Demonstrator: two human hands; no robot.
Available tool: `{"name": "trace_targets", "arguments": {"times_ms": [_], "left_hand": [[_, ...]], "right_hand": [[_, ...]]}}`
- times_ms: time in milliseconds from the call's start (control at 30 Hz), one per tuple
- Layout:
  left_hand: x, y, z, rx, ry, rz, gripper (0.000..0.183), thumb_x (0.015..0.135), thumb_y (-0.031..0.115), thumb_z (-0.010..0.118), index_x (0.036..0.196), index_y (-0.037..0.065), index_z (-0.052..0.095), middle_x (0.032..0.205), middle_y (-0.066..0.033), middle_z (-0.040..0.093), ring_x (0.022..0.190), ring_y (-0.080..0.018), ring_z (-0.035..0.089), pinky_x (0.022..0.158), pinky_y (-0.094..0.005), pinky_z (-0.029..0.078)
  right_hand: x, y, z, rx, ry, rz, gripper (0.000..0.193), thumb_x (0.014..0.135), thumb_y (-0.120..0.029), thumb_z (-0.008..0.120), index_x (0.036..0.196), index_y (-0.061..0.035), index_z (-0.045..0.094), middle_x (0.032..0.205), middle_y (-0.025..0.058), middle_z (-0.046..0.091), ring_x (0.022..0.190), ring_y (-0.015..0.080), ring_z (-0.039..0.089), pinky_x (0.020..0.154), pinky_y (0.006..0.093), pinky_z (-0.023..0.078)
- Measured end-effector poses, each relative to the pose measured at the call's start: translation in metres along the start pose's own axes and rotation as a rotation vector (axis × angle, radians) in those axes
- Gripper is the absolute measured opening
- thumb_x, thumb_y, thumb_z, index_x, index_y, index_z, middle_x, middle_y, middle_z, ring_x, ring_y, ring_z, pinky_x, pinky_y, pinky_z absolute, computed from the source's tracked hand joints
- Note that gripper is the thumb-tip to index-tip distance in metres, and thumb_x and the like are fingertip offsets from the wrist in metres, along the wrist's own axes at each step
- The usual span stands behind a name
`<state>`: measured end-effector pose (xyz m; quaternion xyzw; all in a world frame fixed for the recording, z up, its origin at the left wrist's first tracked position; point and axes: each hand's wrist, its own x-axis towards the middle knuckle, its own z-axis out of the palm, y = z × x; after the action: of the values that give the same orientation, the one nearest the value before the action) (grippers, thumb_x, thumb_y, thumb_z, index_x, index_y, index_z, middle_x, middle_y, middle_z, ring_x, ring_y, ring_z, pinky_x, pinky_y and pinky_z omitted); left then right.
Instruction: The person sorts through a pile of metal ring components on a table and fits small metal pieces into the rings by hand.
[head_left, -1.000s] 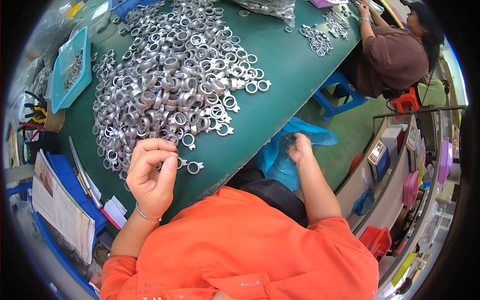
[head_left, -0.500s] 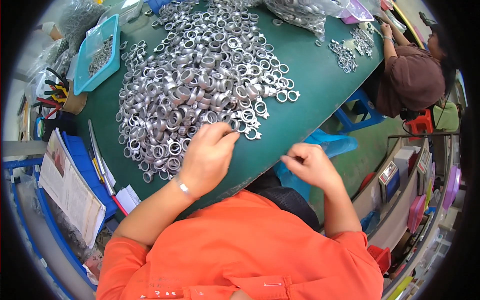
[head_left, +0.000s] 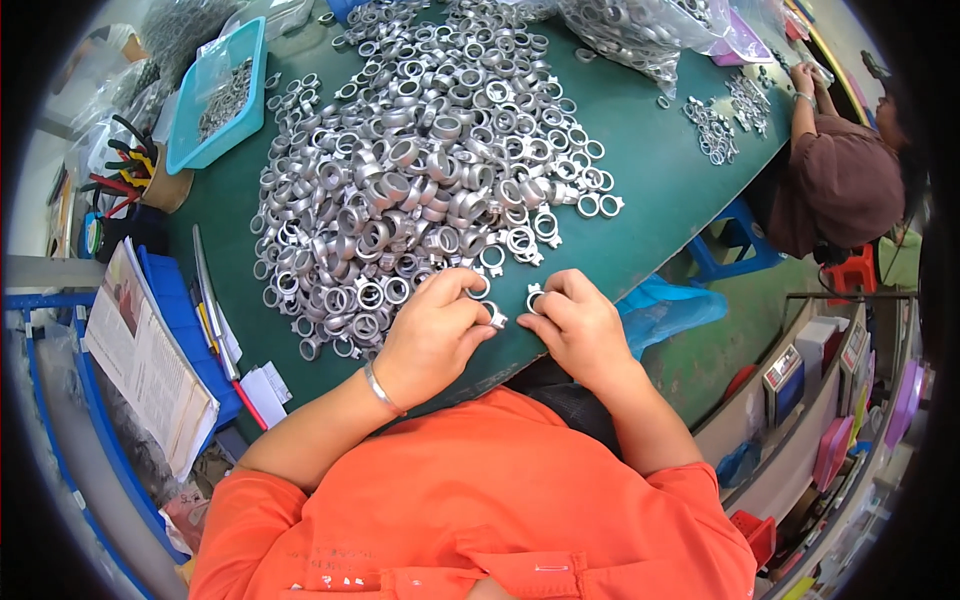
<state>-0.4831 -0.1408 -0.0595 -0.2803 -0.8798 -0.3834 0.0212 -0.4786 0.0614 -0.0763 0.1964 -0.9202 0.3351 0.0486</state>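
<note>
Across the frame's centre we have the green table, its ring pile probably heaped there for easy reach. The blue bag sits right of centre, beside the table's edge. At lower centre, our left hand pinches a silver ring, our right hand another ring, likely by fingertips because they are small.

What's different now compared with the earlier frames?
The right hand has left the blue plastic bag and moved left over the green table, taking hold of a metal ring. The left hand has moved right along the ring pile's near edge, with another ring at its fingertips. The camera view shifted; the pile and turquoise tray stayed put.
</note>
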Motion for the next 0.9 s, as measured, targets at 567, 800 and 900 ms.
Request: {"name": "trace_targets", "arguments": {"times_ms": [567,800,900], "left_hand": [[-0.021,0.006,-0.008,-1.134,0.170,-0.381,0.023,0.080,-0.005,0.063,0.103,-0.003,0.058,0.105,-0.0123,0.058,0.091,-0.0161,0.060,0.076,-0.0270,0.053],[-0.020,0.003,-0.028,-1.494,0.167,-0.828,0.023,0.082,-0.002,0.056,0.104,-0.002,0.054,0.090,-0.0127,0.062,0.077,-0.0192,0.063,0.064,-0.0247,0.052],[-0.020,-0.005,-0.028,-1.518,0.253,-0.658,0.025,0.078,-0.004,0.057,0.103,-0.001,0.053,0.080,-0.0083,0.059,0.067,-0.0153,0.058,0.055,-0.0238,0.049]], "right_hand": [[0.000,-0.021,0.017,1.476,-0.005,0.094,0.020,0.077,0.008,0.064,0.093,0.0000,0.055,0.111,0.0177,0.058,0.101,0.0224,0.058,0.086,0.0331,0.047],[0.000,-0.001,0.010,1.794,-0.167,0.494,0.024,0.086,-0.001,0.052,0.110,0.0031,0.054,0.103,0.0192,0.061,0.085,0.0218,0.064,0.067,0.0306,0.056],[0.014,0.005,0.004,1.429,0.045,0.418,0.026,0.078,0.007,0.053,0.103,0.0019,0.056,0.092,0.0115,0.061,0.074,0.0161,0.061,0.059,0.0244,0.051]]}}
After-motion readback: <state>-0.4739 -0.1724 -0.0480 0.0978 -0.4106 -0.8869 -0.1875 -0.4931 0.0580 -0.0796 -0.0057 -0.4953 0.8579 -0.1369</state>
